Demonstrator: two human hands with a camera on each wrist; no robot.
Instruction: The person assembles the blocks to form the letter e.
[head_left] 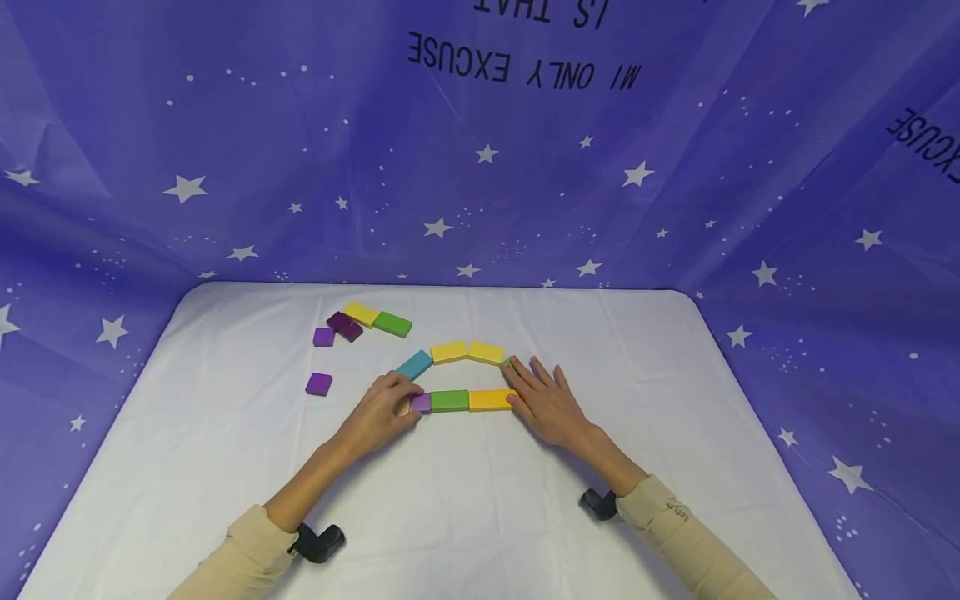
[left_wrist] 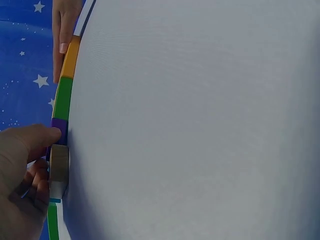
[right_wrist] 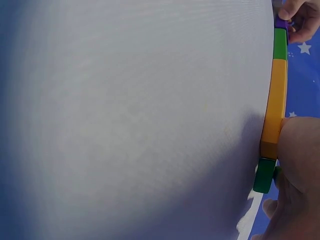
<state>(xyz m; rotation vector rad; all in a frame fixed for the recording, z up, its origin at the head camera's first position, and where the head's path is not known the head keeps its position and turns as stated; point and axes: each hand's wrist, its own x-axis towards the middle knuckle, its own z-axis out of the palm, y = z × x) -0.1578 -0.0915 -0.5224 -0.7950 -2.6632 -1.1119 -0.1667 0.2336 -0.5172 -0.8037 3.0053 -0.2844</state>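
"What is held?"
"The left hand pinches a purple block; the right hand, outstretched, touches an orange block."
"Where do they lie?"
"On the white table, in one straight row with a green block between, two yellow blocks beyond."

Here's the white-covered table, carrying a straight row: purple block, green block, orange block. Behind it, a blue block and two yellow blocks curve round; far left, a loose cluster of blocks, one lone purple tile nearer.
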